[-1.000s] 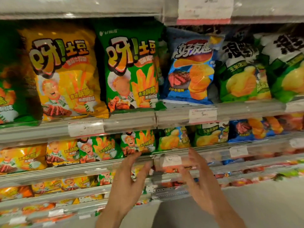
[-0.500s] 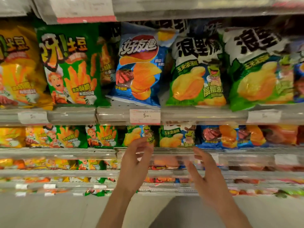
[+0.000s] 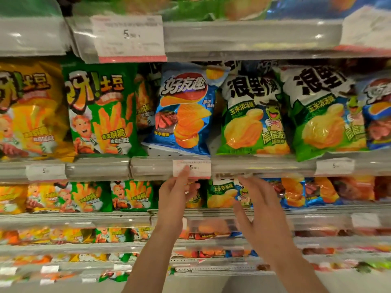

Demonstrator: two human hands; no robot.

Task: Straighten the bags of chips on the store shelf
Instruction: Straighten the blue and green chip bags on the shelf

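A blue chip bag (image 3: 184, 111) leans tilted on the upper shelf, its bottom left corner lifted off the shelf floor. Left of it stand a green fries bag (image 3: 99, 111) and a yellow fries bag (image 3: 31, 111). To its right sit two green-and-white corn chip bags (image 3: 254, 115) (image 3: 325, 115). My left hand (image 3: 175, 197) is raised below the blue bag, fingers apart, one fingertip over the price tag (image 3: 198, 168). My right hand (image 3: 260, 210) is spread open beside it, in front of the lower shelf's small bags. Neither hand holds anything.
A clear plastic shelf rail (image 3: 264, 166) with price labels runs under the upper row. Above it is another rail with a large price tag (image 3: 129, 37). Lower shelves hold several smaller chip bags (image 3: 131, 195). Grey floor shows at the bottom.
The view has shifted right and upward. Both hands have risen from the lower shelves to just under the upper shelf rail, still empty.
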